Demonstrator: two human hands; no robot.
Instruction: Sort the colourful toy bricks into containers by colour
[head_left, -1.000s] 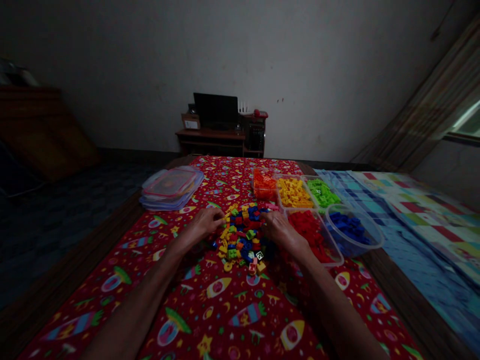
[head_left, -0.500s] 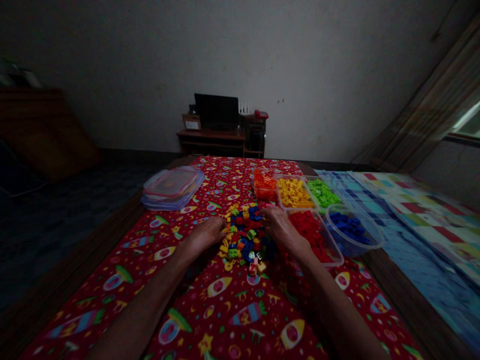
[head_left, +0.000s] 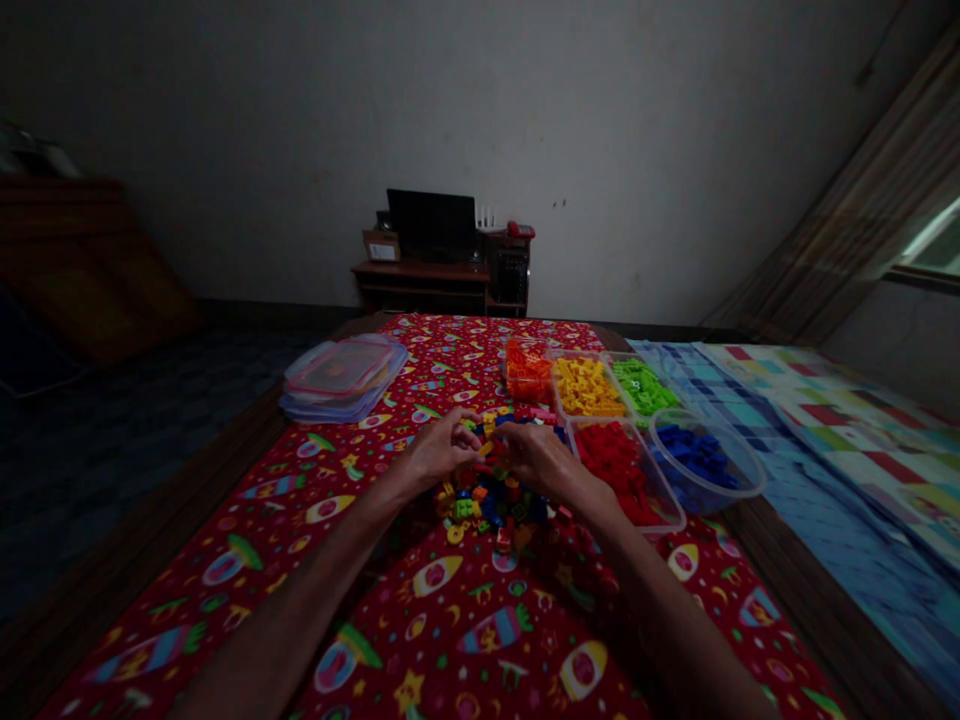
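Note:
A mixed pile of small plastic toy bricks (head_left: 487,505) lies on the red patterned tablecloth (head_left: 442,640). Over the pile's left half is my left hand (head_left: 442,447), its fingers curled toward the thumb. Opposite it, my right hand (head_left: 534,455) bends down with closed fingers, and its fingertips are hard to see. A yellowish brick (head_left: 486,449) shows between the two hands; whether either one grips it is unclear. Close by my right forearm stands a clear tub of red bricks (head_left: 611,455).
Beyond the red tub are containers of orange bricks (head_left: 528,368), yellow bricks (head_left: 589,387) and green bricks (head_left: 643,387). A round tub of blue bricks (head_left: 697,455) sits at the right. Stacked plastic lids (head_left: 341,378) lie at the left. A bed (head_left: 840,440) adjoins the table's right side.
Both hands have moved inward over the pile and are now closer together. The left hand has turned and risen a little, with its thumb side now showing.

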